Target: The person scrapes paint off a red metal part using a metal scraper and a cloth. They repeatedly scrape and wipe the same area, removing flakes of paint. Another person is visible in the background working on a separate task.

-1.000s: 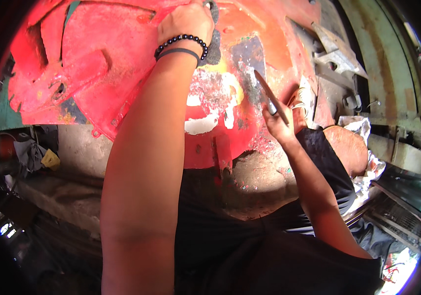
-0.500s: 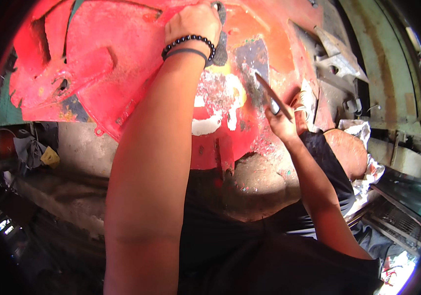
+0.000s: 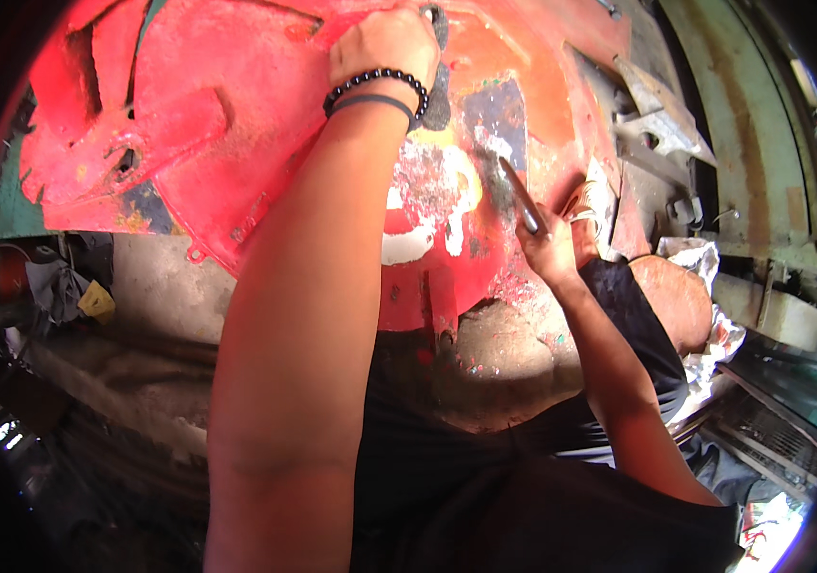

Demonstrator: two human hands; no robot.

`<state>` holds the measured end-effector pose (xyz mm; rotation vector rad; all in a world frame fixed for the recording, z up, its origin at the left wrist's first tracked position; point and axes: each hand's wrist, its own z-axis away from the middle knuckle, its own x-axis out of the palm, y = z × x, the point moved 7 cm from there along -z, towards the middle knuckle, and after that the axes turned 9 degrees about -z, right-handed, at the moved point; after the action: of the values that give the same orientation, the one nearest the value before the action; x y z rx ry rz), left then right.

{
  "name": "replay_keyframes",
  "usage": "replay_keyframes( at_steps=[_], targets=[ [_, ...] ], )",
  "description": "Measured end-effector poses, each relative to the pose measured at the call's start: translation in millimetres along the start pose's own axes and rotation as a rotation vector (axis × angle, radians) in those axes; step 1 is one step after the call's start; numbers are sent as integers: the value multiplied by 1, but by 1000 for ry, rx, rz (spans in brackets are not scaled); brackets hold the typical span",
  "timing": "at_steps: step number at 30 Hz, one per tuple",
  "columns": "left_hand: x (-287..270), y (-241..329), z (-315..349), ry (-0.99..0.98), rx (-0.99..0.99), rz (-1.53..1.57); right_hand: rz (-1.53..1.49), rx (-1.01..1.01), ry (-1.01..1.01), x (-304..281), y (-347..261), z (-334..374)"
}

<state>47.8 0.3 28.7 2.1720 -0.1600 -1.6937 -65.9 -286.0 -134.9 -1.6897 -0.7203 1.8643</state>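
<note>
A large red painted metal panel [image 3: 236, 124] fills the upper part of the view, with patches of bare, white and dark surface [image 3: 437, 191] where paint is gone. My left hand [image 3: 384, 43], with a black bead bracelet at the wrist, grips the panel near its top edge beside a dark slot. My right hand [image 3: 551, 253] holds a thin metal scraper [image 3: 520, 196], its blade pointing up against the worn patch.
A grey-green metal frame [image 3: 762, 162] runs down the right side with brackets. White crumpled cloth [image 3: 714, 286] lies by my knee. Dusty ground with paint flecks [image 3: 504, 363] is below the panel. Dark clutter and a yellow piece [image 3: 95, 301] sit at left.
The view has shifted slightly. My right hand with the scraper has moved a little down the worn patch. My left hand keeps its grip on the panel.
</note>
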Motion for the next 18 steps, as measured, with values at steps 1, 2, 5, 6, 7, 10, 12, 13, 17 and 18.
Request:
replay_keyframes(
  at_steps=[1, 2, 5, 6, 7, 10, 12, 13, 17, 18],
  targets=[
    [0, 2, 0, -10, 10, -9, 53, 11, -4, 0, 0, 3],
    [-1, 2, 1, -5, -9, -14, 106, 16, -3, -1, -1, 5],
    [-5, 4, 2, -26, -7, 52, 178, 63, -59, -1, -8, 6],
    [-4, 3, 2, -45, -30, 43, 191, 78, -86, -2, -12, 6],
    [-3, 2, 1, -47, -29, 19, 196, 73, -103, -3, -17, 6],
    [13, -2, -5, -67, -33, -15, 263, -38, -182, -7, -43, 7],
    [27, -6, -9, -78, -49, 4, 374, -107, -264, -10, -59, 5],
    [22, -6, -11, 88, -27, -108, 421, -140, -300, -13, -65, 5],
    [19, -6, -9, 111, -26, -106, 575, -205, -369, -19, -76, -5],
    [26, -7, -8, -42, -46, 4, 586, -205, -358, -20, -76, -9]
  ],
)
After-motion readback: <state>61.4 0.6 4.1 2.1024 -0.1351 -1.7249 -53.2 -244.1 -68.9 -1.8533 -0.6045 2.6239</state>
